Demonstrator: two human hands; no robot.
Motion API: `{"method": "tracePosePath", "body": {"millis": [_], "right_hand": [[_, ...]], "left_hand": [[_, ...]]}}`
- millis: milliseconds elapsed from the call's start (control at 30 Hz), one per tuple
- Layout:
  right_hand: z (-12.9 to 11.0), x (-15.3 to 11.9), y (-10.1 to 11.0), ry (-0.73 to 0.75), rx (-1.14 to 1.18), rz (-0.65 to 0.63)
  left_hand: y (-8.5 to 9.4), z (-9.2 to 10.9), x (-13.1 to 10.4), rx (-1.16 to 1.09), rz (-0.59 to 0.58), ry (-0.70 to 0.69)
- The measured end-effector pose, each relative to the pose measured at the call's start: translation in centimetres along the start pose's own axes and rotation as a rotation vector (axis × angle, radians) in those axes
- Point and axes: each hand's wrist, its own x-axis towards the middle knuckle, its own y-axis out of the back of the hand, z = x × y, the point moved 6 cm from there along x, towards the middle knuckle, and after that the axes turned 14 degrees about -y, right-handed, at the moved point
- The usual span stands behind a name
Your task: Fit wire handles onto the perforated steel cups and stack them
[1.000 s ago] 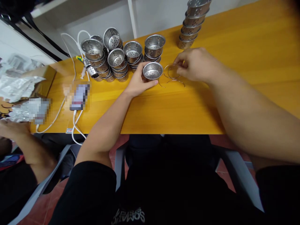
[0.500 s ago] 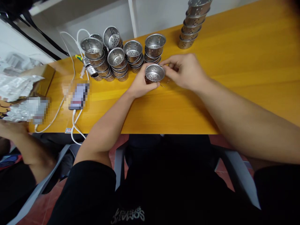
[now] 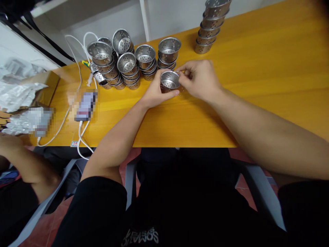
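My left hand point(image 3: 156, 91) is closed round a small metal strainer cup point(image 3: 169, 80) with holes in its base and wall. The cup's mouth tilts up towards me. At its right rim, my right hand point(image 3: 202, 79) is in a pinch, thumb and forefinger together. Something thin, perhaps wire, shows near those fingertips, too small to make out. Just behind the held cup stand nested stacks of like cups, the nearest being one stack point(image 3: 169, 51) at the right and another point(image 3: 145, 58) beside it.
A taller cup stack point(image 3: 212, 27) leans at the back right of the wooden table point(image 3: 257, 68). On the left lie a phone point(image 3: 86, 106) with white cables, a cardboard box point(image 3: 50, 87) and plastic bags point(image 3: 19, 92). Another person's arm point(image 3: 28, 164) is at the far left.
The held cup has shifted slightly right, closer to my right hand's fingertips. My right hand still pinches at the rim, with a small shift of the wrist.
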Motion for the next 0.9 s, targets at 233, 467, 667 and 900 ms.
{"method": "tracePosePath", "body": {"millis": [233, 467, 667, 900], "right_hand": [[-0.4, 0.5, -0.3, 0.149, 0.254, 0.077], [-0.1, 1.0, -0.5, 0.479, 0.668, -0.206], [0.1, 0.9, -0.8, 0.470, 0.814, -0.351], [0.2, 1.3, -1.2, 0.402, 0.828, -0.311]], "left_hand": [[-0.1, 1.2, 0.5, -0.010, 0.024, 0.056], [1.0, 0.8, 0.3, -0.074, 0.034, 0.099], [0.6, 1.3, 0.3, -0.114, 0.016, 0.015], [0.4, 0.8, 0.3, -0.010, -0.032, 0.020]]}}
